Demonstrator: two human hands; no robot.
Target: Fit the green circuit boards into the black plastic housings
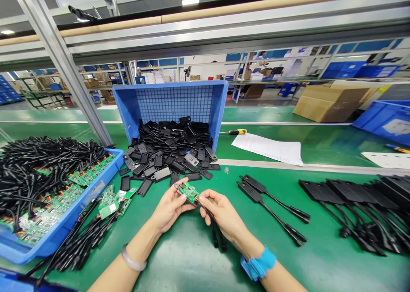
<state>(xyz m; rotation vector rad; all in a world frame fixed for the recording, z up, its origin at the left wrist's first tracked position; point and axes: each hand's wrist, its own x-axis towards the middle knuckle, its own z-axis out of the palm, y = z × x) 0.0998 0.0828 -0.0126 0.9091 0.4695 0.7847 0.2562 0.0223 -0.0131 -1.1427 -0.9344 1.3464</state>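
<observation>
Between my two hands is a green circuit board (189, 192) with black cables (215, 230) hanging down from its near end. My left hand (169, 206) grips the board from the left, and a black plastic case half seems to lie beneath it, mostly hidden. The fingers of my right hand (219, 210) pinch the cable end where the coloured wires meet the board. To the right, two black cased units (251, 189) with cable tails lie on the green bench. Past my hands, black plastic case parts (173, 148) spill out of a tipped blue crate (226, 108).
A blue tray (109, 168) at left holds many cabled boards, with more loose boards (110, 204) beside it. Rows of cased units (349, 193) lie at right. A screwdriver (237, 132), paper sheet (269, 148) and cardboard box (326, 101) sit farther back. A metal post (70, 69) rises at left.
</observation>
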